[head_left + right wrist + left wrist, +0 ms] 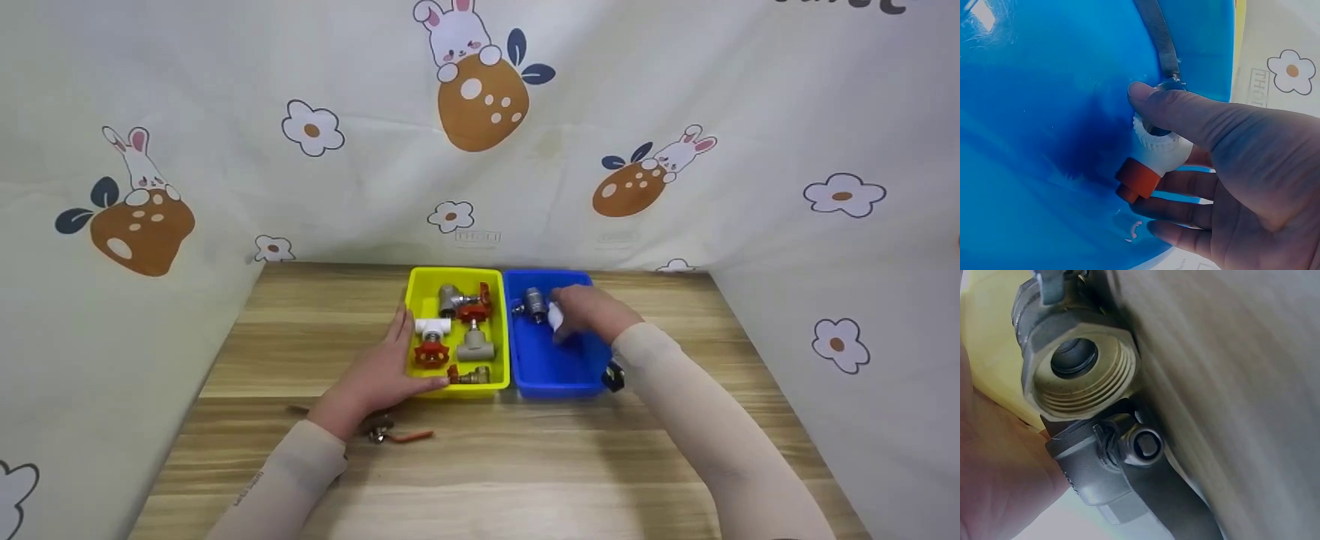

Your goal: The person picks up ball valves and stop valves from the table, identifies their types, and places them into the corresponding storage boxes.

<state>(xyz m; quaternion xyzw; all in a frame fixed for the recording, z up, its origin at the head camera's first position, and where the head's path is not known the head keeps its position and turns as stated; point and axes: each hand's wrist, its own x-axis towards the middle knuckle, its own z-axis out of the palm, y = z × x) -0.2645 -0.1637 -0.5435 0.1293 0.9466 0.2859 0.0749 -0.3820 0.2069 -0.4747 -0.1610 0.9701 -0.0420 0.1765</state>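
My right hand reaches into the blue bin and holds a white plastic valve with an orange-red handle, thumb on top and fingers beneath. Beside it in that bin lies a metal ball valve, whose lever shows in the right wrist view. My left hand rests against the yellow bin, fingers extended along its left wall and thumb at the front rim. Inside the yellow bin are a white valve with a red wheel, a grey valve, a metal valve and a small brass valve.
Under my left forearm, metal ball valves lie on the wooden table; one has an orange-red lever. The left wrist view shows a threaded valve close to a dark-levered valve. Printed cloth surrounds the table.
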